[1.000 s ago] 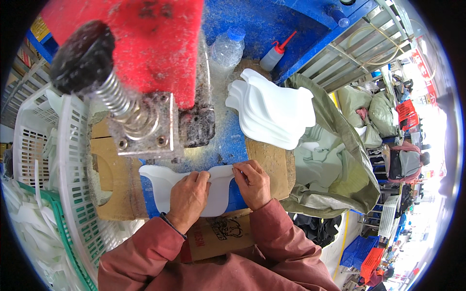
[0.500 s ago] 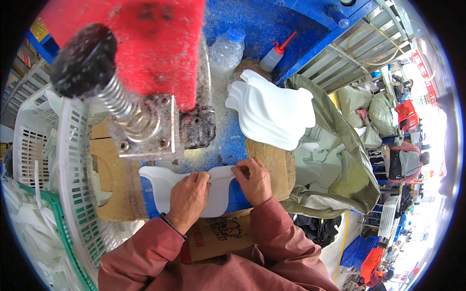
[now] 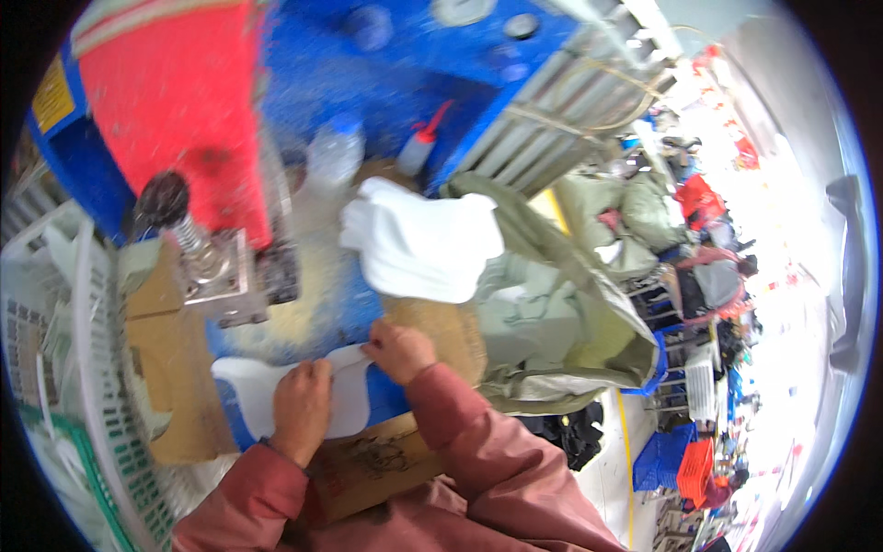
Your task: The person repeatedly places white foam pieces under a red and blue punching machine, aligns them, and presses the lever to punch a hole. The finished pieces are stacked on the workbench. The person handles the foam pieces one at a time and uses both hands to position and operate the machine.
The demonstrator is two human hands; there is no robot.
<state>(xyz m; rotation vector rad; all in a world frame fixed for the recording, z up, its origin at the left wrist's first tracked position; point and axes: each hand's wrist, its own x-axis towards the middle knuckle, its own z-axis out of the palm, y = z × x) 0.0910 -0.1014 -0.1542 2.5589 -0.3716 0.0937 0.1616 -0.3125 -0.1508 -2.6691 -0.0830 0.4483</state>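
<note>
A thin white shaped sheet (image 3: pixel 251 388), with curved edges, lies on the blue surface before me. My left hand (image 3: pixel 303 405) is closed over its middle, fingertips pressed together on the upper edge. At the sheet's upper right corner, my right hand (image 3: pixel 402 351) pinches the edge between thumb and fingers. A stack of similar white pieces (image 3: pixel 428 241) sits just beyond my right hand. Over the far left of the surface stands a red machine head (image 3: pixel 179 120) with a spring-loaded black knob (image 3: pixel 164 199). The picture is somewhat blurred.
A clear bottle with a blue cap (image 3: pixel 336 156) and a red-tipped squeeze bottle (image 3: pixel 419 149) stand at the back. To the right, an open green sack (image 3: pixel 602 345) holds white pieces. White plastic baskets (image 3: pixel 85 322) are at the left, cardboard (image 3: pixel 166 368) beside them.
My view has swung, so the bench, machine and stack appear farther left. Both hands stay on the white sheet in nearly the same grip.
</note>
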